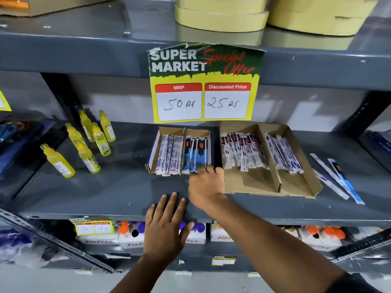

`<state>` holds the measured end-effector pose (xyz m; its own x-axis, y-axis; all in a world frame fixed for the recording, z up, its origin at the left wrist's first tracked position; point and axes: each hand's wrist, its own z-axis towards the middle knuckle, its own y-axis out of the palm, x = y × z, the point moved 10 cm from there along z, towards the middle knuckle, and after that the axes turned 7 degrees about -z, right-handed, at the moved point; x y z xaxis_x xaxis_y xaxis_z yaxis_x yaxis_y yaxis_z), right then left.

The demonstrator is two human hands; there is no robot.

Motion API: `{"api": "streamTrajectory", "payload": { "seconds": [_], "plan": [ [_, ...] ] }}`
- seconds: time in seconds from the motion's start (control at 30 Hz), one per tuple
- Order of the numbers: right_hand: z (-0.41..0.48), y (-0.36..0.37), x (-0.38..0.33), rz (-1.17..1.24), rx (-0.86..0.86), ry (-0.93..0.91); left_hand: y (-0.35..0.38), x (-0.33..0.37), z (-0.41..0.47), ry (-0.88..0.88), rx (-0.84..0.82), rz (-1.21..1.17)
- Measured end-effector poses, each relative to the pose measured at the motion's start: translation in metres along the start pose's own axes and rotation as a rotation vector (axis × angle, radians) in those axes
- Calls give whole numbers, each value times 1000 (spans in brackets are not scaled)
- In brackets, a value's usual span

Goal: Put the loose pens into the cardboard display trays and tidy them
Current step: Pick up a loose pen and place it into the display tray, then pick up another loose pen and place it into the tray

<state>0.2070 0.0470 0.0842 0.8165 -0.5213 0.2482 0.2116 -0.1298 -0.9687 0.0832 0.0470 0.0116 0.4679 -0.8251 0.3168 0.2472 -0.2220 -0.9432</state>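
Observation:
Two cardboard display trays stand on the grey shelf. The small tray [152,152] holds white-wrapped pens [169,154] on its left and blue-wrapped pens [195,155] on its right. The large tray [254,182] holds several wrapped pens [243,153] in two compartments. Three loose pens [336,179] lie on the shelf right of the large tray. My right hand [206,182] reaches to the small tray's front, fingertips touching the ends of the blue-wrapped pens. My left hand [165,227] rests flat, fingers spread, on the shelf's front edge.
Several yellow bottles [86,142] stand on the shelf's left. A price sign [203,85] hangs from the shelf above, over the trays. Yellow round boxes [222,13] sit on the top shelf. White boxes [131,237] fill the shelf below.

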Motion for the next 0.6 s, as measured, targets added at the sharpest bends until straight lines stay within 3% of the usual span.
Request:
{"api": "streamTrajectory", "payload": {
  "seconds": [0.13,0.23,0.33,0.4,0.5,0.6],
  "plan": [
    [-16,-10,17,112,47,0,1,5,3,25,45,3],
    [-34,-45,54,264,302,59,-3,-4,1,23,106,19],
    [-61,-62,157,356,522,256,-6,-3,5,22,130,41],
    [-79,-40,244,392,428,476,-7,4,6,20,133,49],
    [-116,28,351,446,141,833,-9,6,4,23,174,55],
    [-147,85,396,398,-89,954,-12,7,4,32,204,64]
  ]
}}
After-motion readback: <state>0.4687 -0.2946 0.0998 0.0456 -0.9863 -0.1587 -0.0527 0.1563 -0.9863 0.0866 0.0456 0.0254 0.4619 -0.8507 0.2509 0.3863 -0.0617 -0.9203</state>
